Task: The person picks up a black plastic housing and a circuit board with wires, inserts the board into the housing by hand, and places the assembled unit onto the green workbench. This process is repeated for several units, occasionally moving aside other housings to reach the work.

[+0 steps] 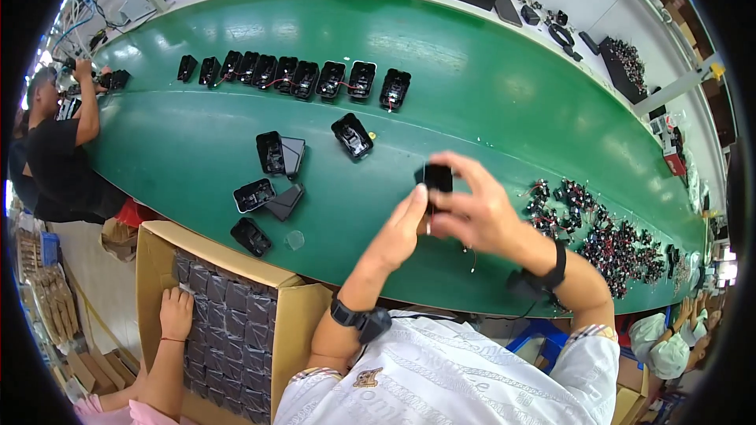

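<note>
The black box [438,179] is held up over the green desk [504,102], between both hands. The left hand [400,230] comes in from seven o'clock, its grip pinching the box's near left edge with the thumb tip against the side. The right hand [482,208] comes in from four o'clock, its grip bent around the right side, with one finger over the top; its lower fingers are partly blurred. Each wrist wears a dark strap.

Taken from the black box, a single open case [352,136] with parts inside lies at ten o'clock. Beyond it, a row of similar cases [331,80] stretches from ten to eleven o'clock. At nine o'clock, two more open cases [270,153] each lie against a flat grey cover [294,156]. A clear disc [294,241] lies near eight o'clock, just beside another case [250,236]. A spread heap of small wired parts [622,256] covers the desk between three and four o'clock. At eight o'clock, a cardboard carton [150,267] holds dark wrapped blocks [235,327], with a co-worker's hand [176,311] at their left edge.
</note>
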Available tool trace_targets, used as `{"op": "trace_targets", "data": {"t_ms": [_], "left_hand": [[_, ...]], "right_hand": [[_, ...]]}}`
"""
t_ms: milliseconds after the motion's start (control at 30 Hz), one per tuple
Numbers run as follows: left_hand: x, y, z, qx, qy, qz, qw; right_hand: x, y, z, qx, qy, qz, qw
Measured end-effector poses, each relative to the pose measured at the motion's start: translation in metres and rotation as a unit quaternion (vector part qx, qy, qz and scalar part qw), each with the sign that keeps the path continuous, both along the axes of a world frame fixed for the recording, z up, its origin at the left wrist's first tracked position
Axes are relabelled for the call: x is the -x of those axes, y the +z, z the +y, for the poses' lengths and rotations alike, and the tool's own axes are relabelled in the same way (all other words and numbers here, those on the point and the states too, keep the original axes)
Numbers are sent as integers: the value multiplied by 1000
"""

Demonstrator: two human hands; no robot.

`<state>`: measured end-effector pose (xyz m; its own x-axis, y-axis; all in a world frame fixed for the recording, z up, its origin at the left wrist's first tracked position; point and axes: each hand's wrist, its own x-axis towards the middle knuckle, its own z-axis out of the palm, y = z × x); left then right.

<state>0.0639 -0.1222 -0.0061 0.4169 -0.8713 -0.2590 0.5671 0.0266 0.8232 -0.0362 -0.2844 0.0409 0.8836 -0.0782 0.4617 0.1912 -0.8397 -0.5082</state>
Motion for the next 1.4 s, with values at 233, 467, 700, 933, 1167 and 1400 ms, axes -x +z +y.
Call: {"op": "trace_targets", "data": {"t_ms": [233, 467, 700, 933, 1167, 1400], "left_hand": [[-78, 28, -12, -123, 325, -616, 707], [-102, -15, -12, -235, 203, -696, 648], [-107, -20, -11, -206, 165, -659, 705], [-75, 0, -23, -192, 59, -682, 704], [-64, -5, -21, -163, 39, -661, 731], [-59, -6, -22, -179, 59, -651, 736]], "right_hand": [[-100, -65, -89, 5, -148, 41, 988], [-118, -68, -73, 76, -143, 44, 986], [-12, 21, -85, -5, -53, 178, 983], [95, -15, -18, 0, -137, 224, 965], [111, -43, -15, -318, -258, 135, 902], [123, -54, 5, -100, -300, 167, 934]]}}
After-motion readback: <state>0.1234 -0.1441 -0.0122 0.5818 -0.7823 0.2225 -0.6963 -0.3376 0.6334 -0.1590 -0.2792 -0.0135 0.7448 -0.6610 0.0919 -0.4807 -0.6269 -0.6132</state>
